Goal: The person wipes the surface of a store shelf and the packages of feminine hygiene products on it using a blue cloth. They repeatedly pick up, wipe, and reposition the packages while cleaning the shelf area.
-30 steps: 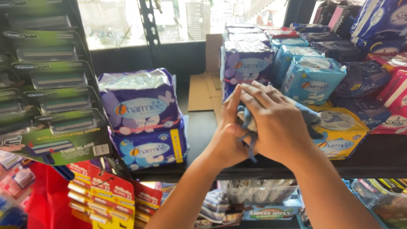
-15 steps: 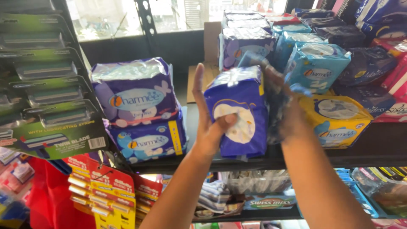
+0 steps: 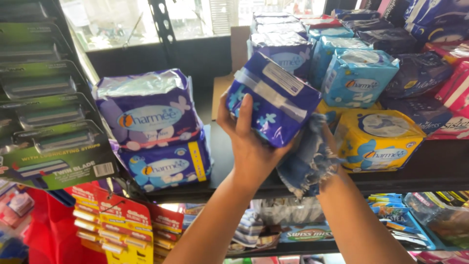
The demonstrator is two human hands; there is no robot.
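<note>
My left hand (image 3: 249, 142) grips a dark blue soft pack (image 3: 273, 100) printed with white flowers, tilted with its white seam strip facing up. It is held above the black shelf (image 3: 430, 168). My right hand is almost wholly hidden behind a frayed blue cloth (image 3: 308, 159), which it presses against the underside and right side of the pack. A yellow pack (image 3: 383, 142) lies just right of the cloth.
Two purple and blue packs (image 3: 156, 132) are stacked at the left of the shelf. Light blue (image 3: 359, 78), navy and pink packs crowd the right and back. Carded razors (image 3: 44, 102) hang at far left. A lower shelf holds more goods.
The blue pack came up from between both hands. My left hand has turned it from upright to tilted, seam side up. The cloth hand moved from its right side to beneath it.
</note>
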